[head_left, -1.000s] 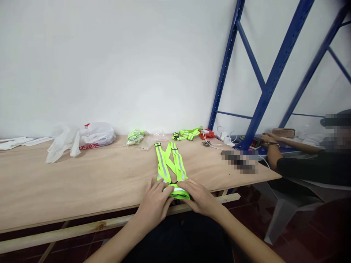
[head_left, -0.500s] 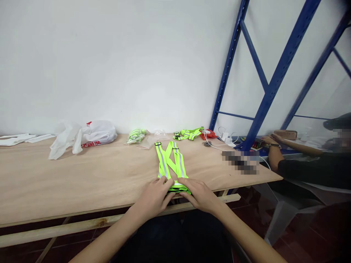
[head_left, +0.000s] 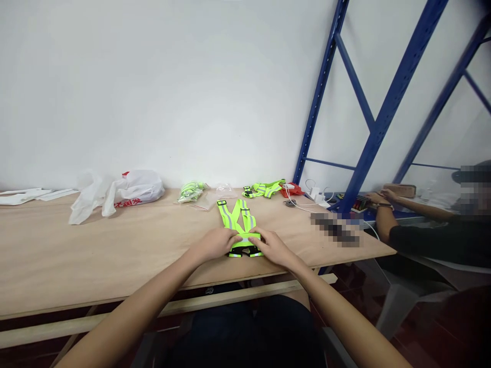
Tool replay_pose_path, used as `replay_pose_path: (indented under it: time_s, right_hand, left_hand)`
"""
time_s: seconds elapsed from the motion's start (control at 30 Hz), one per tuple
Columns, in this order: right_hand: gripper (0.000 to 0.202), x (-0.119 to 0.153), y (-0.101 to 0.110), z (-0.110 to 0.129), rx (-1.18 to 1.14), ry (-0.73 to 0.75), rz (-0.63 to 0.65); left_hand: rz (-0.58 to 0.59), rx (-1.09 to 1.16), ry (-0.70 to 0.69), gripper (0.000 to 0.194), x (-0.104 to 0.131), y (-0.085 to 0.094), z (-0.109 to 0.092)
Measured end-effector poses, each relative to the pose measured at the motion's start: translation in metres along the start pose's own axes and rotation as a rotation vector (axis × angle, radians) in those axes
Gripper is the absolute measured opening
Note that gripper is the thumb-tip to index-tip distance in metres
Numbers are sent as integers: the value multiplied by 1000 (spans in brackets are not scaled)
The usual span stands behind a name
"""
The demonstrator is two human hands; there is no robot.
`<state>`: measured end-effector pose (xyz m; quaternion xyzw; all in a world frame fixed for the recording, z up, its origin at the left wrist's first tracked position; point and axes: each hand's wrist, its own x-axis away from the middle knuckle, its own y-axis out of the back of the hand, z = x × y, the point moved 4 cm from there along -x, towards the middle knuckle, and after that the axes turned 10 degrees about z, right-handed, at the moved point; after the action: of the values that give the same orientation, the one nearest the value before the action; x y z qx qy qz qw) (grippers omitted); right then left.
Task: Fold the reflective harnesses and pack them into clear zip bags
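Note:
A neon-yellow reflective vest [head_left: 229,221] made of straps lies on the wooden table [head_left: 153,255] in front of me. Its two shoulder straps with black buckles point away from me and cross lower down. The near end is folded over into a flat band, with black parts showing under it. My left hand [head_left: 219,243] grips the left side of this band, thumb on top. On the right side, my right hand [head_left: 273,246] holds the band in the same way. The fingertips under the fabric are hidden.
Along the wall lie a white plastic bag [head_left: 143,186], a bagged reflective vest [head_left: 192,191], clear bags [head_left: 222,191] and another loose vest [head_left: 264,188]. Cables and a red item [head_left: 293,189] sit near the blue rack [head_left: 368,148]. A co-worker's arms [head_left: 387,214] are at the far right.
Both hands have moved away from me, from the table's front edge, with the vest's lower end. That end is now folded up over the straps, and black parts show below it.

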<state>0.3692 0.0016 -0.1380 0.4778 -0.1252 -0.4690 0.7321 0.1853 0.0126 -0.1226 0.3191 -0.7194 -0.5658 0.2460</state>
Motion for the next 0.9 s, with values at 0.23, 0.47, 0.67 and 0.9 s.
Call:
replay_pose_path:
  time_s: [0.23, 0.47, 0.67, 0.9]
  right_hand:
    - [26, -13, -6, -14, 65, -5, 14]
    - [26, -12, -7, -19, 136, -32, -12]
    - [32, 1, -12, -10, 301, 125, -89]
    - [57, 18, -10, -10, 239, 51, 171]
  left_hand:
    - [7, -109, 11, 41, -22, -15, 13]
    - [-67, -166, 49, 37, -17, -16, 15]
    - [-94, -265, 35, 32, -12, -14, 2]
    - [-54, -227, -10, 37, -5, -19, -5]
